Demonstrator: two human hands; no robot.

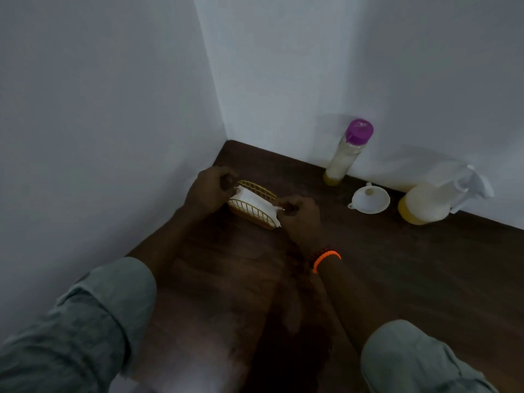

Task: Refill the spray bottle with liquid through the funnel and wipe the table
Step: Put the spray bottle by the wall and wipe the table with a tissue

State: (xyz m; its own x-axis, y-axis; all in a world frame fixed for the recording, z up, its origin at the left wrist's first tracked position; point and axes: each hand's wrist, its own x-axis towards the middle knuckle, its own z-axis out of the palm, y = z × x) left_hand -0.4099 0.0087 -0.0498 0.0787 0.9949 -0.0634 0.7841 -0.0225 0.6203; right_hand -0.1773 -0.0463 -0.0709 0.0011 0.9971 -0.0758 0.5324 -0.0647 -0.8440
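**Dim corner, few bright colours**

The desk [368, 265] is dark brown wood grain. A yellow slatted basket [252, 209] holds white tissue [255, 198]. The tall bottle [347, 154] has a purple cap and creamy contents, yellowish at the base. White funnel [370, 198]. The spray bottle [431, 201] looks pale cream over yellow, though light is poor. Orange wristband [326, 259]; grey-green sleeves [85, 321].

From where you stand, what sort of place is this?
Probably a home room corner: a dark wooden table set against plain white walls, bearing a napkin basket and a spray bottle.
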